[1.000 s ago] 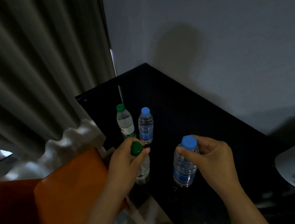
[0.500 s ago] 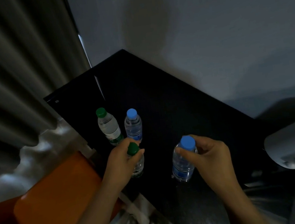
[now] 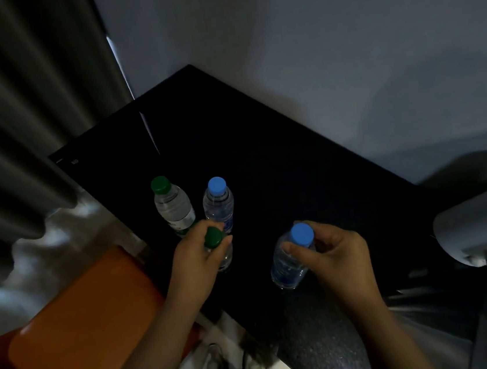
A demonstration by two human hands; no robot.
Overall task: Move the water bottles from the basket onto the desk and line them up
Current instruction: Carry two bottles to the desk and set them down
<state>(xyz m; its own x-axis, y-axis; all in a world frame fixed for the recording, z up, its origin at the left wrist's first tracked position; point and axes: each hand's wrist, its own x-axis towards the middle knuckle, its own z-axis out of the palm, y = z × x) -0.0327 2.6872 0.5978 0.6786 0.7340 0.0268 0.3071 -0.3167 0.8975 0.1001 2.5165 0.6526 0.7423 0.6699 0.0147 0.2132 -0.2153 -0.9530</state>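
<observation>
**Two bottles being set down on the worktop**

Held green-capped bottle (image 3: pixel 217 248): left hand (image 3: pixel 196 259) grips its neck. Held blue-capped bottle (image 3: pixel 288 265), at its 3 o'clock: right hand (image 3: pixel 338 252) pinches the cap. Both look seated on the worktop (image 3: pixel 264 166). Two free bottles (image 3: pixel 219 205) stand at 12 o'clock. Next, probably: release and nudge into line.

Left hand (image 3: pixel 198 260) covers most of the near green bottle (image 3: pixel 212 237), only the cap clear; right hand (image 3: pixel 335 255) hides the neck of the near blue bottle (image 3: pixel 288 267). Far green bottle (image 3: pixel 173 204): label too dim to read. Orange shape (image 3: pixel 80 330) runs off the left edge.
</observation>
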